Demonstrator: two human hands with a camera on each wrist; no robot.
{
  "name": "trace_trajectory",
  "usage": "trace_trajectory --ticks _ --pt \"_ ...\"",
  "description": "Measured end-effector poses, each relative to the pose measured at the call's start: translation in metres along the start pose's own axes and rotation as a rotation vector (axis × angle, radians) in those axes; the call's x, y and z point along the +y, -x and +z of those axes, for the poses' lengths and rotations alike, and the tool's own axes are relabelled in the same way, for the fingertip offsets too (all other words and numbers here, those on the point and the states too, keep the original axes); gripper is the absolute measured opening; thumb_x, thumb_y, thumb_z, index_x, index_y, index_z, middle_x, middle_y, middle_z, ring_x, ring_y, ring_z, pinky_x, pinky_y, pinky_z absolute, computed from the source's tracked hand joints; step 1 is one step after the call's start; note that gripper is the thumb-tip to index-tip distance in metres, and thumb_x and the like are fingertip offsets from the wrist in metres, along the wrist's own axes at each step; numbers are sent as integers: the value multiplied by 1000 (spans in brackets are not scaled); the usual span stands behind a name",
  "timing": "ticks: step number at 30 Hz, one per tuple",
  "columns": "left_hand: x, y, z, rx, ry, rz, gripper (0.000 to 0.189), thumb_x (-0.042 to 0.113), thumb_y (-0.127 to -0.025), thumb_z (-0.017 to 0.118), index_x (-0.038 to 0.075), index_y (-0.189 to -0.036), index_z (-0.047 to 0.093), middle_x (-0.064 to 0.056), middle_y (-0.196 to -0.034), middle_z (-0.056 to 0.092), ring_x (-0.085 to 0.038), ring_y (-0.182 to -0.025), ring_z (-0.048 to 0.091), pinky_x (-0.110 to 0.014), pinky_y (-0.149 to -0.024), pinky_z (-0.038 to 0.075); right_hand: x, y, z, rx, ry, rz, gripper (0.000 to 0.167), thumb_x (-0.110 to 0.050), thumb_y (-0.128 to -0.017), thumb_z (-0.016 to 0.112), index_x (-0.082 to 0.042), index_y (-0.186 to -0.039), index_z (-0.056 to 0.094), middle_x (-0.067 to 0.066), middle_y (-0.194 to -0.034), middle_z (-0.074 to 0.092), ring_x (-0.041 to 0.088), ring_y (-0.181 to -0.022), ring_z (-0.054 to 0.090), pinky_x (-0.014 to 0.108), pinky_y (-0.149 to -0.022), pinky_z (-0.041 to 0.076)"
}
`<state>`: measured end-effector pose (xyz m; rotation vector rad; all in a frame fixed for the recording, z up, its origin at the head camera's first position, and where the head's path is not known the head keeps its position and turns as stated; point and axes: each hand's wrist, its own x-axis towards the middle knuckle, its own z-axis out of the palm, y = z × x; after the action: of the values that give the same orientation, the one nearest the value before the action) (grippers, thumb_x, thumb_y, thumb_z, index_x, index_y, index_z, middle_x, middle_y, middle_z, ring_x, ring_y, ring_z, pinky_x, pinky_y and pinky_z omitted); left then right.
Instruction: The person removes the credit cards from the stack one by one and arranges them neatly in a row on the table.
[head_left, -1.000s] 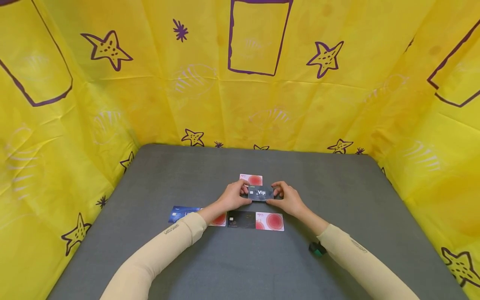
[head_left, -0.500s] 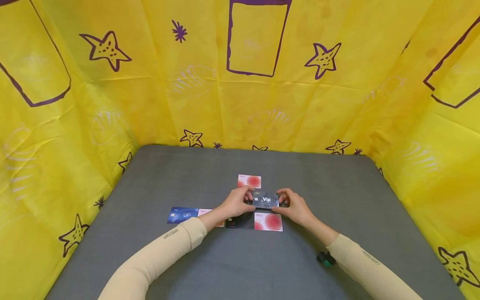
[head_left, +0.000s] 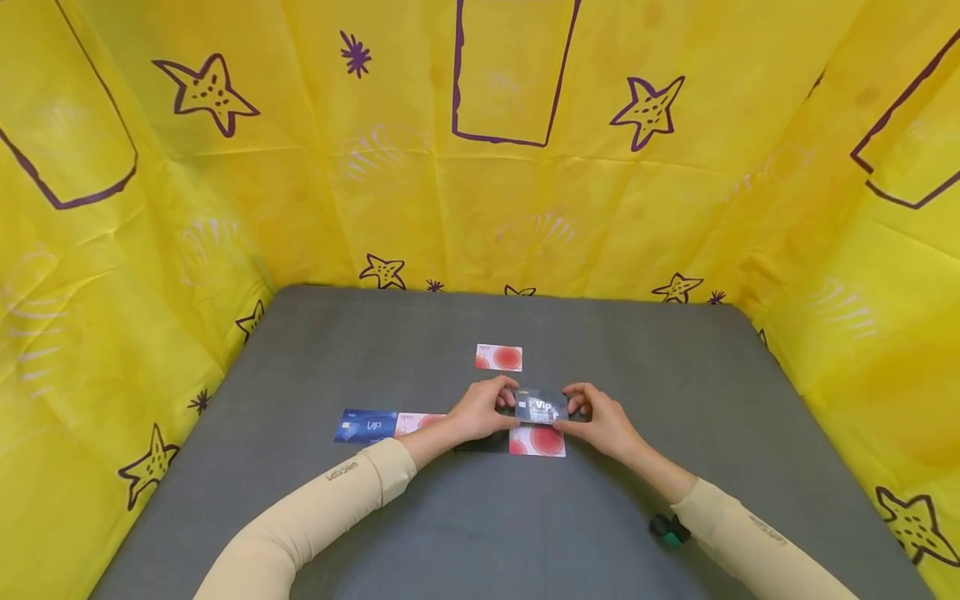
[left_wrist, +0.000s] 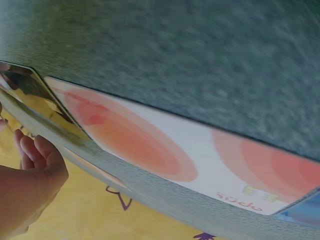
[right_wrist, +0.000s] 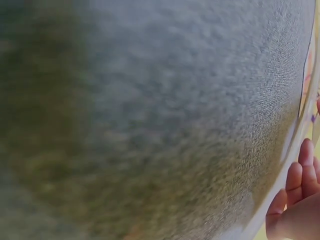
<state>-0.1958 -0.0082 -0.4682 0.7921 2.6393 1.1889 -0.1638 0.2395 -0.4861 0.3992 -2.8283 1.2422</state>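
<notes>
A dark grey card marked "Vip" (head_left: 542, 406) is held by its two short ends, tilted toward the head camera. My left hand (head_left: 483, 410) pinches its left end between thumb and fingers, and my right hand (head_left: 601, 423) pinches the right end the same way. It overlaps the upper part of a pink-and-red card (head_left: 538, 442) in the head view. Left of that lies a black card (head_left: 483, 444), mostly hidden by my left hand. In the left wrist view, my left hand (left_wrist: 37, 180) shows at the left edge; my right hand (right_wrist: 300, 200) is at the lower right of its own view.
Further left in the row lie a blue VIP card (head_left: 365, 426) and another pink-and-red card (head_left: 417, 422), partly behind my left wrist. One more pink-and-red card (head_left: 498, 357) lies alone farther back on the grey table (head_left: 375, 333). A yellow patterned curtain (head_left: 300, 208) surrounds the table.
Both hands have moved right and nearer with the dark grey Vip card, away from the lone pink-and-red card at the back and over the right-hand card of the row.
</notes>
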Motion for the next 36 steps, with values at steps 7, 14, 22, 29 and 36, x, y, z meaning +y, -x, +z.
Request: trace_trajectory --ticks 7,14,22,29,36 --pt "9 4 5 -10 -14 37 47 10 -75 82 1 -116 61 -3 -89 64 -20 -84 57 -28 -77 45 3 10 -5 1 20 9 54 -25 -73 87 -8 -117 60 -3 -86 62 18 -83 53 31 -75 44" --pt "16 6 12 -18 -57 42 48 14 -74 83 3 -115 62 -2 -90 65 -16 -85 52 -26 -77 43 5 21 -11 2 30 2 54 -27 -74 87 -7 -116 60 -5 -85 62 17 -83 55 31 -76 46" --pt "28 6 21 -18 -155 23 50 21 -73 86 6 -115 63 1 -90 62 -16 -90 50 -25 -76 43 9 32 -19 25 63 -9 51 -28 -74 86 -9 -115 61 -5 -85 62 18 -83 57 33 -76 46" --pt "37 6 28 -22 -223 42 50 28 -73 85 9 -113 65 2 -91 63 -15 -90 49 -26 -76 42 13 41 -26 22 83 12 52 -26 -74 86 -9 -116 61 -6 -86 63 16 -83 56 31 -77 47" --pt "45 2 37 -37 -274 49 49 32 -72 85 11 -112 65 4 -90 60 -15 -92 48 -28 -80 41 22 50 -33 21 107 8 51 -29 -75 85 -11 -116 61 -7 -86 62 15 -83 56 30 -76 46"
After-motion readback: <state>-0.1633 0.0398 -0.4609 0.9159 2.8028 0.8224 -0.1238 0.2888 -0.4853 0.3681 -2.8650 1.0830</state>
